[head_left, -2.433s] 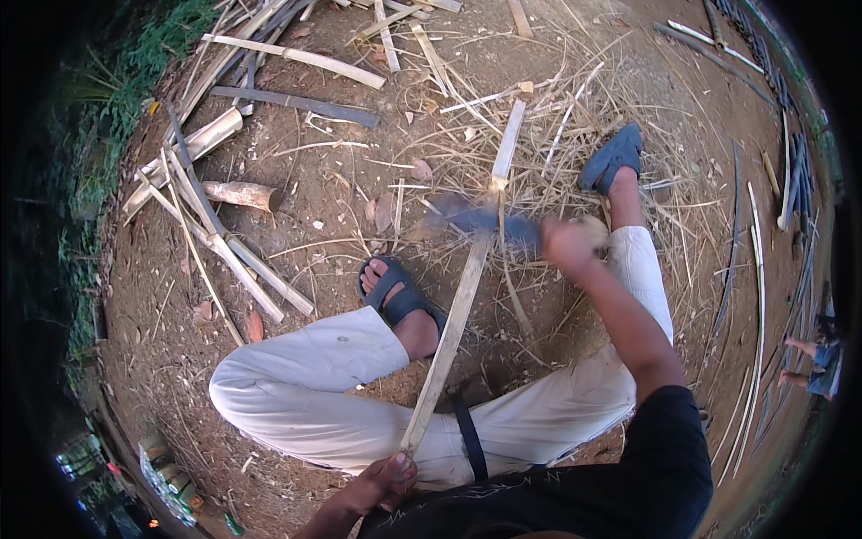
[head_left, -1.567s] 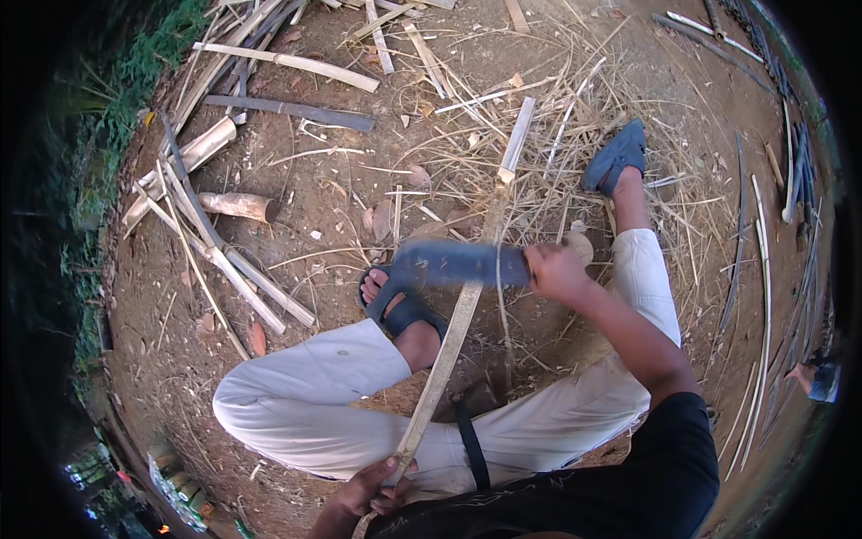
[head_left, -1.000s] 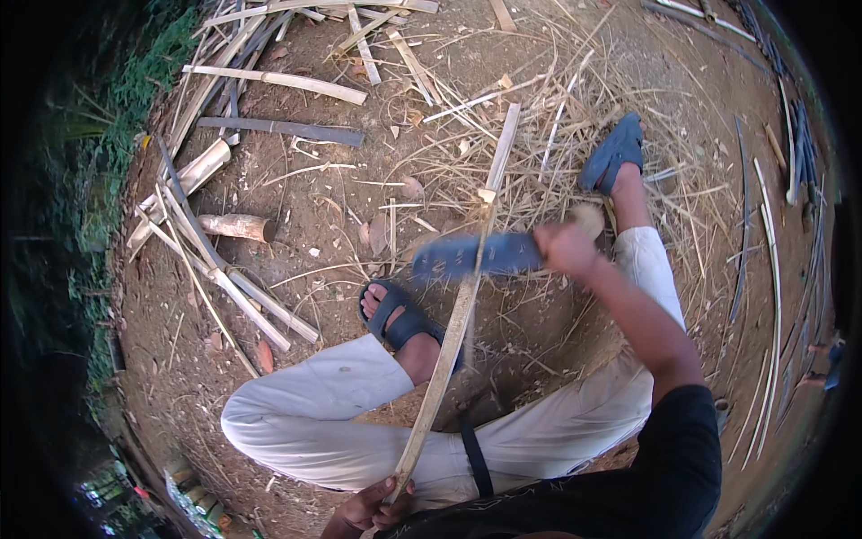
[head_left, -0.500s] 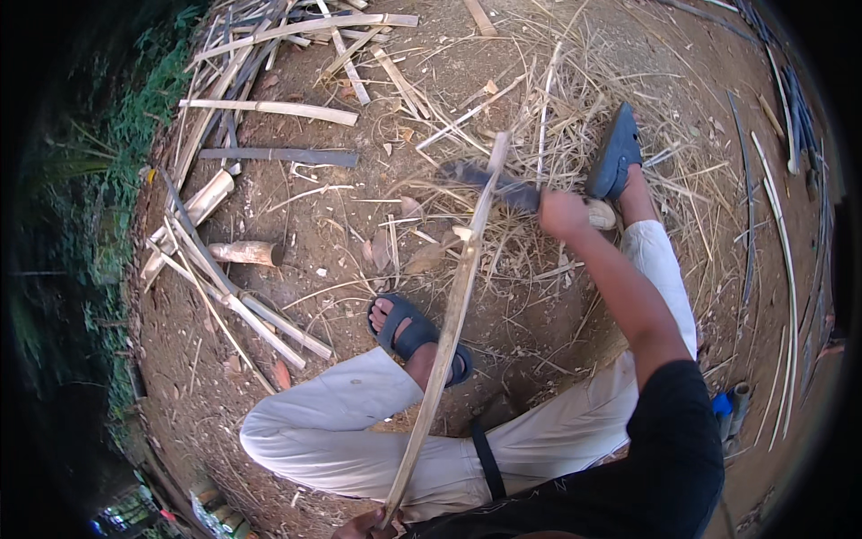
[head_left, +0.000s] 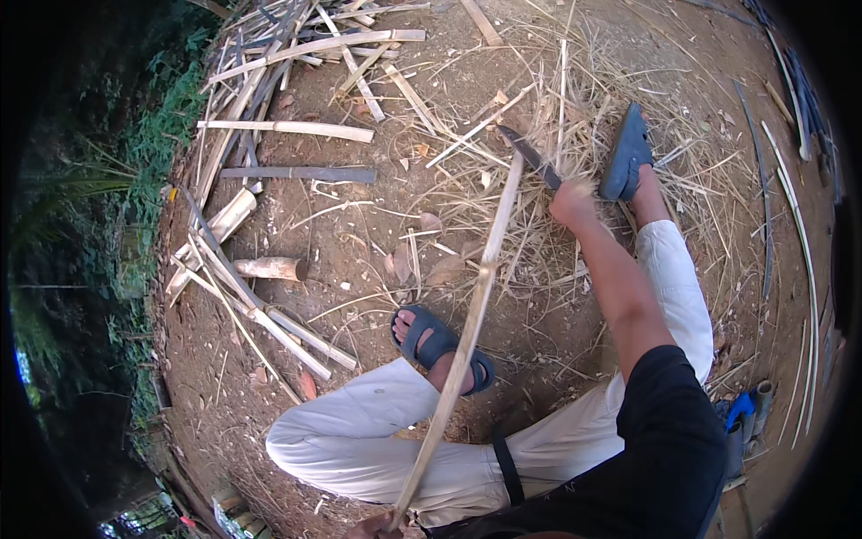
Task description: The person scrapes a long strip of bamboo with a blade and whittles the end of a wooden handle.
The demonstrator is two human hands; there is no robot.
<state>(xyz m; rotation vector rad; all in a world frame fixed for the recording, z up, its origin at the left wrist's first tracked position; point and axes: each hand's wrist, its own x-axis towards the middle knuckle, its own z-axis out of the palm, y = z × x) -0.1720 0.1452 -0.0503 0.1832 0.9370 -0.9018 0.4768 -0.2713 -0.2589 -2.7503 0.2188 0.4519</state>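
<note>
A long pale bamboo strip [head_left: 467,341] slants from my lap up and away over the ground. Its near end is in my left hand [head_left: 375,527], closed round it at the lower edge and partly cut off. My right hand [head_left: 575,207] grips a machete, mostly by a handle that the fingers hide. The dark blade [head_left: 532,158] points up and left, close to the strip's far end; whether it touches cannot be told. A node shows as a ridge partway along the strip.
Split bamboo pieces [head_left: 310,45] lie piled at the far left, with a short bamboo log [head_left: 269,269] nearer. Thin shavings [head_left: 611,67] cover the ground around my sandalled foot [head_left: 628,153]. Long strips [head_left: 795,216] and a blue item [head_left: 740,409] beside tubes lie at right.
The machete, blurred and lying across the strip before, has moved up to near its far end and shows sharply. A small raised chip at the node no longer shows. The whole view has shifted slightly.
</note>
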